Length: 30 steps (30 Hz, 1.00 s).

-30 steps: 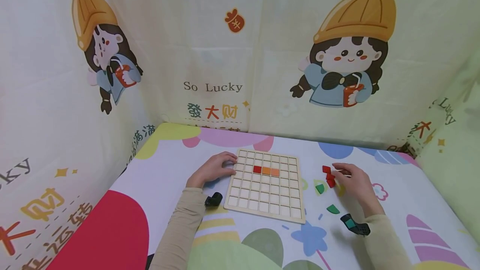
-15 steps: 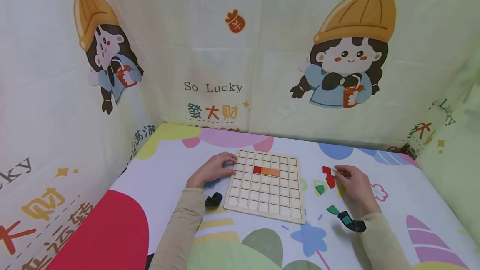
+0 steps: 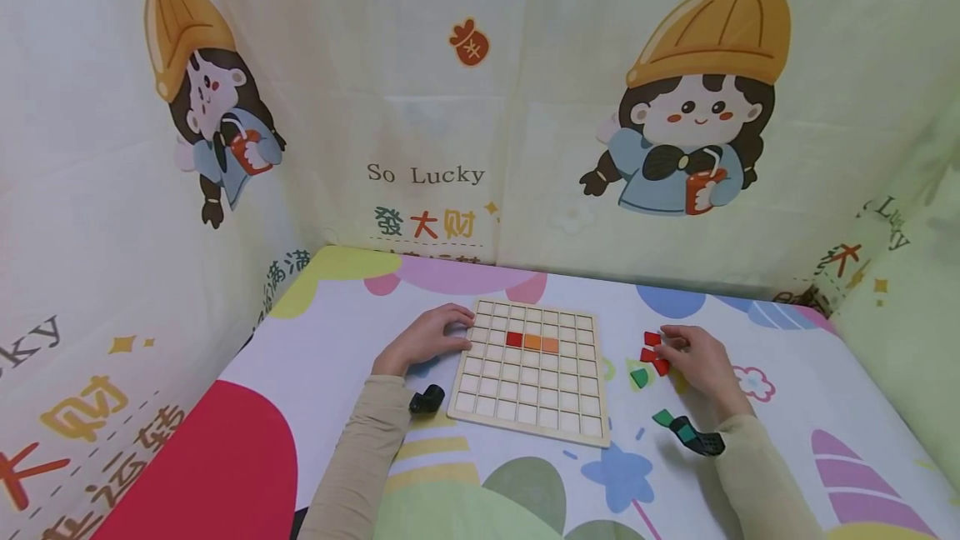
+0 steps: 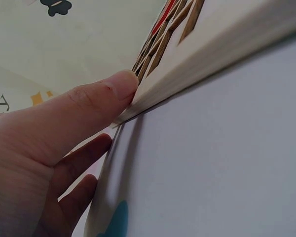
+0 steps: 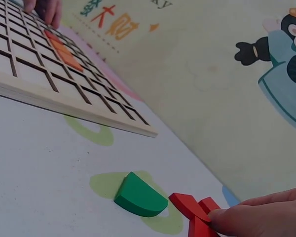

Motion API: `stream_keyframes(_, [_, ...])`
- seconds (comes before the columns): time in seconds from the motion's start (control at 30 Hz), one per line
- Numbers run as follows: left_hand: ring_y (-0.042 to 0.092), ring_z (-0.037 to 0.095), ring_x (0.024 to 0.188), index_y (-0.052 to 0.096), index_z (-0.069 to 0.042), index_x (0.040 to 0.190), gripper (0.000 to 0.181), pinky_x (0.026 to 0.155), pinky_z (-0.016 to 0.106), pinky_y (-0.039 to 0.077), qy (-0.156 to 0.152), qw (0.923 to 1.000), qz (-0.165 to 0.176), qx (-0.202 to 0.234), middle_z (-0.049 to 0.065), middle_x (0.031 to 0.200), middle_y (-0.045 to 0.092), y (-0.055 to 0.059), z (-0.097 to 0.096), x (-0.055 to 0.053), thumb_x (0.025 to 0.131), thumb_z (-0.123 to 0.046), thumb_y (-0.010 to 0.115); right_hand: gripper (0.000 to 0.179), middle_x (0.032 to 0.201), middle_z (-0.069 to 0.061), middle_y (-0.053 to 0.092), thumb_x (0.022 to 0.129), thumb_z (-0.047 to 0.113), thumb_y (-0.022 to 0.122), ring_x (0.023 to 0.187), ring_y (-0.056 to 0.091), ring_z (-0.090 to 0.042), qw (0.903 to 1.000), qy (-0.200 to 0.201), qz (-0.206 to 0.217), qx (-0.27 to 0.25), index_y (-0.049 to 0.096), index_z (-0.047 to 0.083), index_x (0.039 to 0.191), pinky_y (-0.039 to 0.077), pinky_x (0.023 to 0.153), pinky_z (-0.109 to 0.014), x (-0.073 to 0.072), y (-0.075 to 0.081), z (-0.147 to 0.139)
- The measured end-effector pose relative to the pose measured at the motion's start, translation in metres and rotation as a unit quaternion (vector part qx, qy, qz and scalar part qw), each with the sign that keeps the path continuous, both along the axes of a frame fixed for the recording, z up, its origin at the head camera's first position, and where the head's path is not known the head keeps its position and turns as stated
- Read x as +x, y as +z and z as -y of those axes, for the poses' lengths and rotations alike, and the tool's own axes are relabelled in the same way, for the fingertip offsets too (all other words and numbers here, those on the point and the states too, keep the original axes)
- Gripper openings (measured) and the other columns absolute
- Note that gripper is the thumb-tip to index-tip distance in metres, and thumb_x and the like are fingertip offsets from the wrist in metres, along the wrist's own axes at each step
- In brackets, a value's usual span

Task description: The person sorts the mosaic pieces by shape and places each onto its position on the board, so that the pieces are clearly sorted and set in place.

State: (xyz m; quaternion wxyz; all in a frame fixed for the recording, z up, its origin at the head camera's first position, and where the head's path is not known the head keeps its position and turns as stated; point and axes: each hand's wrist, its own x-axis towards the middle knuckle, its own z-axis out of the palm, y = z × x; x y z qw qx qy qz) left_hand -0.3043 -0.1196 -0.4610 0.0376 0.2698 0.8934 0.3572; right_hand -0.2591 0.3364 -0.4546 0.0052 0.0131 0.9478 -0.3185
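Observation:
A square wooden grid board (image 3: 525, 440) lies mid-table, with one red (image 3: 513, 339) and two orange tiles (image 3: 532, 342) side by side in its cells. My left hand (image 3: 427, 338) touches the board's left edge; in the left wrist view its thumb (image 4: 103, 96) rests against the rim, the other fingers lying loosely lower down. To the right of the board, my right hand (image 3: 702, 361) pinches a red piece (image 5: 187, 205) by its end, over other red pieces (image 3: 652, 339). Its index fingertip stays partly hidden in the right wrist view.
A green quarter-round piece (image 5: 140, 196) lies between the board and the red pieces. Another green piece (image 3: 662, 417) sits nearer, beside the right wrist's black strap (image 3: 697, 437). Printed cloth walls (image 3: 420, 107) enclose the patterned table (image 3: 337, 340) at the back and sides.
My right hand first drew back slightly from the red pieces, then came left onto them. One red piece has shifted a little left with it. The left hand and board stay put.

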Motion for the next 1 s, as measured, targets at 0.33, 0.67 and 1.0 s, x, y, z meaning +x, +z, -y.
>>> stream_keyframes(0.33, [0.051, 0.022, 0.127, 0.069, -0.005, 0.116, 0.035, 0.109, 0.037, 0.040, 0.001, 1.0000, -0.002, 0.001, 0.004, 0.129, 0.060, -0.0016, 0.0005, -0.0008, 0.086, -0.020, 0.077, 0.042, 0.131, -0.028, 0.052, 0.094, 0.019, 0.066, 0.122, 0.044, -0.049, 0.9960, 0.065, -0.038, 0.048, 0.060, -0.001, 0.131, 0.040, 0.098, -0.065, -0.0047, -0.0013, 0.0054])
stream_keyframes(0.67, [0.050, 0.022, 0.127, 0.069, -0.005, 0.117, 0.035, 0.109, 0.038, 0.039, 0.004, 1.0000, 0.003, 0.004, 0.003, 0.130, 0.060, -0.0016, 0.0008, -0.0005, 0.086, -0.020, 0.076, 0.034, 0.122, -0.025, 0.057, 0.093, 0.016, 0.067, 0.112, 0.051, -0.043, 0.9961, 0.065, -0.043, 0.043, 0.066, 0.002, 0.124, 0.048, 0.092, -0.059, -0.0013, 0.0009, 0.0062])
stream_keyframes(1.0, [0.050, 0.021, 0.127, 0.069, -0.005, 0.117, 0.035, 0.109, 0.036, 0.039, 0.000, 1.0000, 0.005, 0.003, 0.003, 0.130, 0.059, -0.0010, 0.0006, -0.0008, 0.086, -0.020, 0.076, 0.038, 0.118, -0.025, 0.056, 0.092, 0.016, 0.068, 0.108, 0.053, -0.042, 0.9949, 0.079, -0.037, 0.051, 0.064, 0.001, 0.127, 0.051, 0.088, -0.056, 0.0006, 0.0004, 0.0024])
